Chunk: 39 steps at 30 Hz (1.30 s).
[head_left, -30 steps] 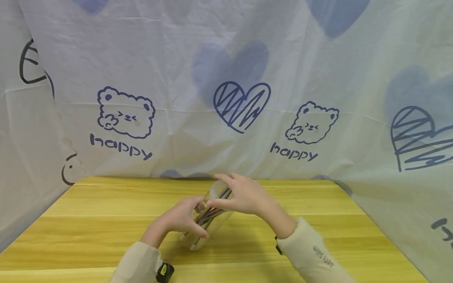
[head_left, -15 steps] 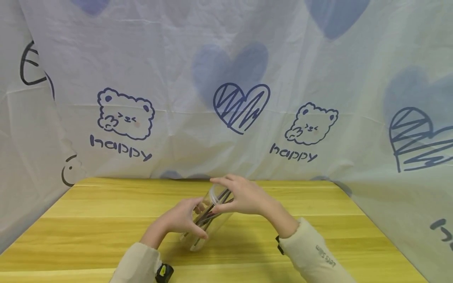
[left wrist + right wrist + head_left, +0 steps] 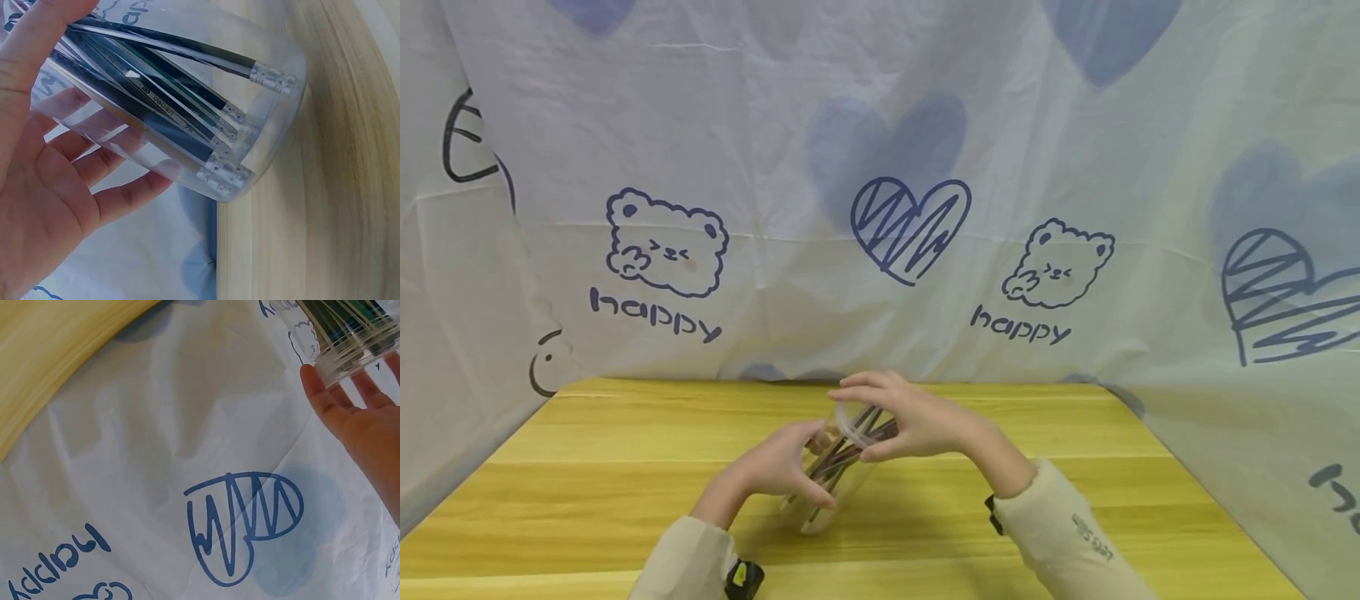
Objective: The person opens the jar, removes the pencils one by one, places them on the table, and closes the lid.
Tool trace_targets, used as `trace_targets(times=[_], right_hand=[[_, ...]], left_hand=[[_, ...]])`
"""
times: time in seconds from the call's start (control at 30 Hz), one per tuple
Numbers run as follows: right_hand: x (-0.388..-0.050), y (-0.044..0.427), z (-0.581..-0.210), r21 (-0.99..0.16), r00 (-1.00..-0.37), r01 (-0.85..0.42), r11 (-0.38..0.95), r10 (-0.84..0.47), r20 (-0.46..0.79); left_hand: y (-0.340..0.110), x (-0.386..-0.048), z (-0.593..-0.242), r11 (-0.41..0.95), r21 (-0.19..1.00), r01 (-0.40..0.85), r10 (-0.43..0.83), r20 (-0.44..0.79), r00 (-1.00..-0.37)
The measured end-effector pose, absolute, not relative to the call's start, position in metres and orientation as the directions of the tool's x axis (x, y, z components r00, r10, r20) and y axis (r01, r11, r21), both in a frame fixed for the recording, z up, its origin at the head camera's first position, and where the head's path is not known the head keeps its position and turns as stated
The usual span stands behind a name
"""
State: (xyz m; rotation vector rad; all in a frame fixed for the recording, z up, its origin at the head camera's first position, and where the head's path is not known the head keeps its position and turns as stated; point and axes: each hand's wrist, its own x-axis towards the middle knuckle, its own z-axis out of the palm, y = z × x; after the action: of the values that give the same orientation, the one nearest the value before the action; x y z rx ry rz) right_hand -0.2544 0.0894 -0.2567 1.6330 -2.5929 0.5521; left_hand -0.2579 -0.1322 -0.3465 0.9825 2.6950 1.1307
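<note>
A clear plastic jar (image 3: 275, 122) leans to the right above the table in the head view. Inside lie several dark pencils (image 3: 169, 103) with metal-ringed ends, seen through the wall in the left wrist view. My left hand (image 3: 775, 462) grips the jar's lower body, thumb on the near side and fingers round the far side. Around the clear lid (image 3: 344, 362) at the raised end curl the fingers and thumb of my right hand (image 3: 921, 421). That hand covers part of the lid in the head view.
A yellow wood-grain table (image 3: 625, 475) lies under both hands. Behind it hangs a pale cloth (image 3: 775, 208) with blue hearts and bears, which also drapes along both sides. Each wrist carries a dark strapped device, such as the left wrist device (image 3: 745, 577).
My right hand has turned over the lid: its thumb moved right and down, its fingers left. The jar's top shifted slightly left. My left hand keeps its grip, almost unmoved.
</note>
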Motion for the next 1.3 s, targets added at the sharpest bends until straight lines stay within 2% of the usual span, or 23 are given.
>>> trace_targets(times=[0.1,0.2,0.33,0.4,0.47,0.7,1.03,1.17,1.3], right_hand=[[-0.254,0.088,-0.257,-0.288,-0.445,-0.879,0.379,-0.869,0.215],[-0.251,0.085,-0.257,-0.317,-0.549,-0.820,0.476,-0.812,0.201],[-0.247,0.077,-0.257,-0.208,-0.709,-0.705,0.678,-0.669,0.223],[-0.247,0.075,-0.257,-0.117,-0.745,-0.657,0.745,-0.617,0.254],[-0.247,0.073,-0.257,-0.074,-0.763,-0.625,0.777,-0.589,0.267],[-0.247,0.075,-0.252,-0.137,-0.761,-0.642,0.755,-0.603,0.239],[-0.246,0.077,-0.250,-0.106,-0.714,-0.695,0.712,-0.663,0.225],[-0.244,0.077,-0.250,-0.065,-0.679,-0.724,0.687,-0.693,0.243],[-0.243,0.077,-0.250,-0.005,-0.617,-0.768,0.640,-0.739,0.271]], left_hand=[[-0.134,-0.258,-0.348,0.506,0.678,0.532,0.585,0.184,-0.790],[-0.135,-0.259,-0.348,0.507,0.684,0.524,0.582,0.177,-0.794],[-0.135,-0.258,-0.348,0.525,0.687,0.503,0.567,0.158,-0.808],[-0.135,-0.257,-0.347,0.534,0.689,0.491,0.561,0.146,-0.815],[-0.134,-0.257,-0.347,0.539,0.688,0.486,0.558,0.140,-0.818],[-0.133,-0.258,-0.345,0.531,0.678,0.508,0.577,0.149,-0.803],[-0.133,-0.259,-0.346,0.515,0.679,0.523,0.590,0.162,-0.791],[-0.134,-0.259,-0.346,0.513,0.683,0.520,0.589,0.161,-0.792],[-0.135,-0.259,-0.346,0.502,0.691,0.520,0.592,0.164,-0.789]])
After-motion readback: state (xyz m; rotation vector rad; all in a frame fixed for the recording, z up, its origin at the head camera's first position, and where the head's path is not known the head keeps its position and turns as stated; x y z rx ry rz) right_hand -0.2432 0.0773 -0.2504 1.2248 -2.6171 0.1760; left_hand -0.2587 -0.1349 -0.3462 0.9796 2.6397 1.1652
